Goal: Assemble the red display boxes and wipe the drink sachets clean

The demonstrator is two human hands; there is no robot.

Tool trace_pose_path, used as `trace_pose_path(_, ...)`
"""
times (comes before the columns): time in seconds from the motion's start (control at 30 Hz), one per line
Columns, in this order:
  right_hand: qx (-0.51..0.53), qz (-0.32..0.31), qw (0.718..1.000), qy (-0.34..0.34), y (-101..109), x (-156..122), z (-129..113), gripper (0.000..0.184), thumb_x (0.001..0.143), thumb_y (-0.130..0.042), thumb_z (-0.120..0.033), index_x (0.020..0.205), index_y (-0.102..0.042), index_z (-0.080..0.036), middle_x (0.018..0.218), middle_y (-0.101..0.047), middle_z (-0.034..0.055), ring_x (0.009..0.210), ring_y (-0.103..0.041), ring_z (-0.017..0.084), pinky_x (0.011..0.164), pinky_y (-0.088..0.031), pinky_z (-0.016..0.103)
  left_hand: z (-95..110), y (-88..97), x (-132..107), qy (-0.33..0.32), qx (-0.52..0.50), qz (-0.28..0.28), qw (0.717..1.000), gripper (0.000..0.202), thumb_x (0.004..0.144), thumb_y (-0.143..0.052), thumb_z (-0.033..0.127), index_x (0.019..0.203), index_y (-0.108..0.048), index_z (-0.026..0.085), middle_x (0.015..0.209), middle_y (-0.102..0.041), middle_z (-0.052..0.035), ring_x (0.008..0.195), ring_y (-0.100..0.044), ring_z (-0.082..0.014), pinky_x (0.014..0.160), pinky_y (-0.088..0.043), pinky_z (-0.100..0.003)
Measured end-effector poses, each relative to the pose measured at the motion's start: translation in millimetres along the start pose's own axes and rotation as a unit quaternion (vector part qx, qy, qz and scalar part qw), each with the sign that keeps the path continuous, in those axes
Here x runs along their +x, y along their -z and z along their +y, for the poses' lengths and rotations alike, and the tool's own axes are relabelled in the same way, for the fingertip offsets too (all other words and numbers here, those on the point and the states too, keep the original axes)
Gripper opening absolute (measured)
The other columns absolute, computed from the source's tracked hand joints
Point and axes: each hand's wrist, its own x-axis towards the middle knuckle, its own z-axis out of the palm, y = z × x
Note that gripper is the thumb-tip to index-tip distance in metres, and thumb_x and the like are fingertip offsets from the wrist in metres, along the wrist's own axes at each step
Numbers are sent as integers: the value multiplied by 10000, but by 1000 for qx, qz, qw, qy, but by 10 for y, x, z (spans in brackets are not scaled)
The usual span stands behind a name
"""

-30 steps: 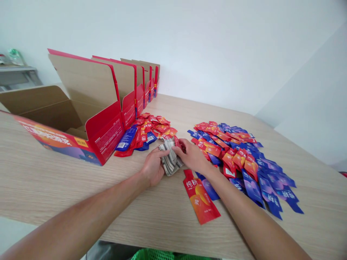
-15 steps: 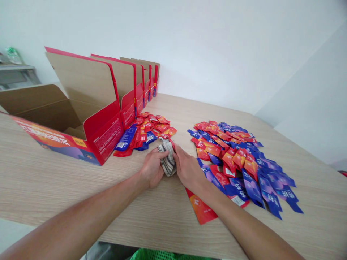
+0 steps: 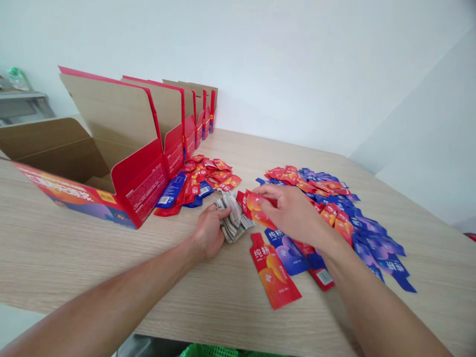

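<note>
My left hand (image 3: 211,229) is closed around a striped grey-and-white cloth (image 3: 232,218), held just above the table. To its right, my right hand (image 3: 292,210) grips a red-orange pouch (image 3: 255,206) whose narrow spout end points left, close to the cloth. Below my right hand a red pouch (image 3: 274,272) lies flat on the table, and a blue pouch (image 3: 288,253) lies beside it. Part of the large pile of red and blue pouches (image 3: 372,233) is hidden behind my right hand and forearm.
An open red box (image 3: 143,183) stands at the left, with several more open boxes (image 3: 189,124) in a row behind it. Beside them lies a smaller pile of pouches (image 3: 197,181). A green basket (image 3: 208,351) shows below the table's front edge.
My right hand has moved right and up from the cloth, carrying the red-orange pouch. The cloth has opened out somewhat in my left hand, which stays in place.
</note>
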Motion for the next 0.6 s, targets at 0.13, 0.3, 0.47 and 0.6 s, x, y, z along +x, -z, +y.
trace_pose_path(0.13,247,95,954,-140,-36,312,252,315,782,-585,-232,1068,-710,-187,588,-612,-50,443,-483,115,450,-361,229,-16,-15,-19,34,35,-13,999,283,866,-525,10,1076,-689,107,984,-787,-148,793,-775,-245,750,-659,-408)
trace_pose_path(0.3,380,118,890,-223,-472,768,354,280,711,-601,-147,983,-649,-192,598,-562,-70,482,-514,107,501,-438,228,-73,4,3,52,61,-64,995,230,823,-578,3,966,-725,108,846,-776,-117,663,-744,-211,693,-645,-363)
trace_pose_path(0.47,334,99,910,-226,-972,1175,364,159,694,-608,-136,847,-615,-179,617,-584,-48,535,-554,123,544,-472,243,-107,39,29,49,63,-78,994,224,776,-651,12,943,-751,123,868,-782,-103,734,-750,-208,742,-621,-326)
trace_pose_path(0.6,257,72,943,-198,-1160,1328,389,156,722,-618,-128,869,-660,-162,680,-662,-8,627,-618,144,627,-497,253,-93,20,14,57,73,-71,993,267,800,-592,8,956,-763,142,843,-786,-87,753,-745,-208,757,-608,-326)
